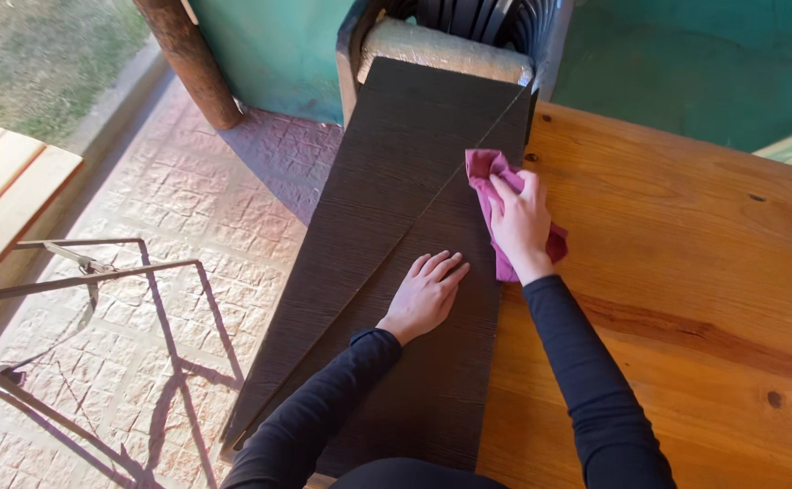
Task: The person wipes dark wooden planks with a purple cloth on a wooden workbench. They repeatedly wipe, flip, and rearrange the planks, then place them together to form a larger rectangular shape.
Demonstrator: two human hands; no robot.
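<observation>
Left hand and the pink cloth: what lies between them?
Head view: only bare dark wood-grain board separates the left hand from the pink cloth, which the right hand presses.

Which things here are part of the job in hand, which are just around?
In use: pink cloth under right hand; dark boards, left hand flat on them.
Just around: wooden table, chair, metal frame, wooden post.

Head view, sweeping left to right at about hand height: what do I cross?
Metal frame → patterned paved floor → dark wood-grain boards → left hand flat on them → right hand pressing a magenta cloth → orange wooden table.
</observation>
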